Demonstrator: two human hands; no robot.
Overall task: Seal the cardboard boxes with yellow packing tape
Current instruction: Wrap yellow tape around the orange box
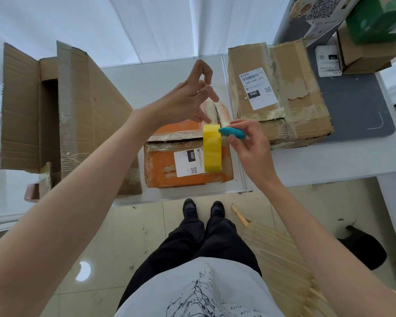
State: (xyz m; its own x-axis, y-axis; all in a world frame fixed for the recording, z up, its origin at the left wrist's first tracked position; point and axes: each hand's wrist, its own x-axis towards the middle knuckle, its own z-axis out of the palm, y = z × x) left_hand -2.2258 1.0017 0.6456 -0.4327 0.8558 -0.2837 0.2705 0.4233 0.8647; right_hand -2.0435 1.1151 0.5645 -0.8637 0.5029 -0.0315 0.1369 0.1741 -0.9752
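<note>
A strip of yellow packing tape (212, 149) hangs down in front of a small orange cardboard box (167, 161) on the white table. My left hand (188, 99) is raised above the box and pinches the strip's upper end between thumb and fingers. My right hand (247, 147) holds a small teal cutter (233, 132) right next to the top of the strip. A worn brown box (295, 92) with a shipping label stands to the right. A large brown box (62, 115) with its flaps up stands to the left.
The white table (151, 81) ends just in front of my feet. A grey mat (352, 104) lies at the right, with more boxes stacked at the back right (366, 53). A wooden slatted chair (281, 259) stands by my right leg.
</note>
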